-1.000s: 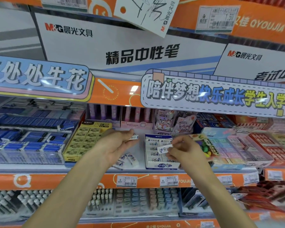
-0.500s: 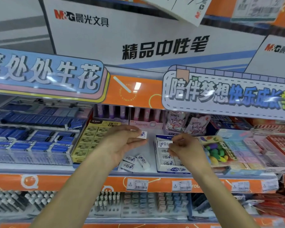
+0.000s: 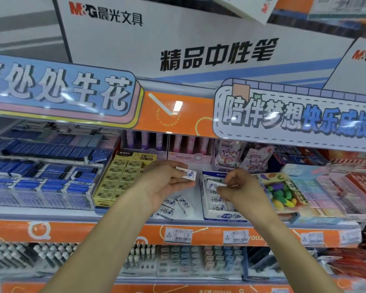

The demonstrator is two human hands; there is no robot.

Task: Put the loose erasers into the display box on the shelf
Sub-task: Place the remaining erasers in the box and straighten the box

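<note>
White eraser (image 3: 189, 174) pinched in my left hand (image 3: 164, 185), beside the display box (image 3: 224, 216).
Right hand (image 3: 240, 187) pinches another over the box; two loose erasers (image 3: 178, 205) lie on bare shelf (image 3: 114, 214).

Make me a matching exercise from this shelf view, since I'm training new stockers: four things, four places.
Things:
1. left hand
2. right hand
3. two loose erasers
4. yellow eraser box

Places:
A. lying on the shelf between the two boxes
B. over the display box, holding an eraser
C. left of the loose erasers
D. raised above the loose erasers, holding an eraser

Pairs: 1-D, 2-B, 3-A, 4-C
</note>
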